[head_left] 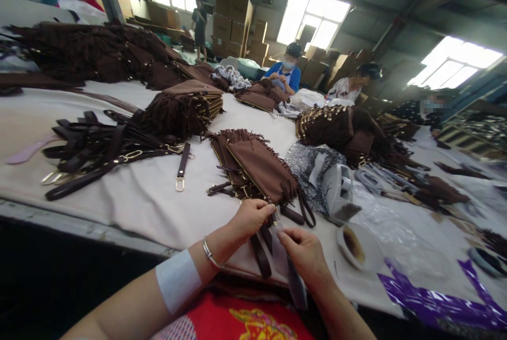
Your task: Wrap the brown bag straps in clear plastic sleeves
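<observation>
At the table's near edge, my left hand (253, 217) pinches the end of a dark brown strap near its metal fitting, just below a stack of brown fringed pouches (263, 168). Close beside it, my right hand (304, 250) closes thumb and fingers on a translucent plastic strip (280, 255) that hangs down along the strap. A dark wrist loop (260, 255) dangles over the edge between my hands. Exactly how the plastic meets the strap is hidden by my fingers.
Dark straps with clasps (103, 142) lie at left, by another pouch stack (186, 107). A white tape dispenser (338, 192), a tape roll (352, 245) and purple plastic (428, 292) lie at right. Co-workers (285, 73) sit across the table.
</observation>
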{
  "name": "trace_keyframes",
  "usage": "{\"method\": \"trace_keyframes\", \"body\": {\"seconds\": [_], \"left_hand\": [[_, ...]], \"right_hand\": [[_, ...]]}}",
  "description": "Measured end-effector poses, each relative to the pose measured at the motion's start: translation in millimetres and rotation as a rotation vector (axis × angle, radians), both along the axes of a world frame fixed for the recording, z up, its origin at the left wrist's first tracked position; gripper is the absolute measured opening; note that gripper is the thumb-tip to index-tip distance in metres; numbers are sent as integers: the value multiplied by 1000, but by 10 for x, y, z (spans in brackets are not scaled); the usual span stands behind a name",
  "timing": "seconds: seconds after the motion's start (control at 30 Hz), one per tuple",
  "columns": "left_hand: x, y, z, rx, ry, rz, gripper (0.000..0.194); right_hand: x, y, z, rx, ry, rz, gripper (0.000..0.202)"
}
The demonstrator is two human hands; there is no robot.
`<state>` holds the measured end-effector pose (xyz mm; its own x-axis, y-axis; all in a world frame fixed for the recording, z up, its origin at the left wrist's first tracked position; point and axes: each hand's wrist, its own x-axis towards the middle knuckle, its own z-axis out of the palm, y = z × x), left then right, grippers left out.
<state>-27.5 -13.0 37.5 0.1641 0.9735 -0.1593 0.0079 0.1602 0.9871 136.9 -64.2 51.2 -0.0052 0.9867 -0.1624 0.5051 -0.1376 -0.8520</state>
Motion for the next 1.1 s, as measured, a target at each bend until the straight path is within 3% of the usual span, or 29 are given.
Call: {"method": "trace_keyframes", "body": {"seconds": [0.17,0.4,1.1], "left_hand": [[-16,-9,48,71,119,-26,39],[-6,-9,76,102,109,-35,38],[78,32,109,-119,-166,-23,29]], "right_hand": [[-8,8,3,-29,21,-13,31],[-27,-1,-49,-116,155,-32,35],[-63,-29,-16,-218,412,-73,37]]}}
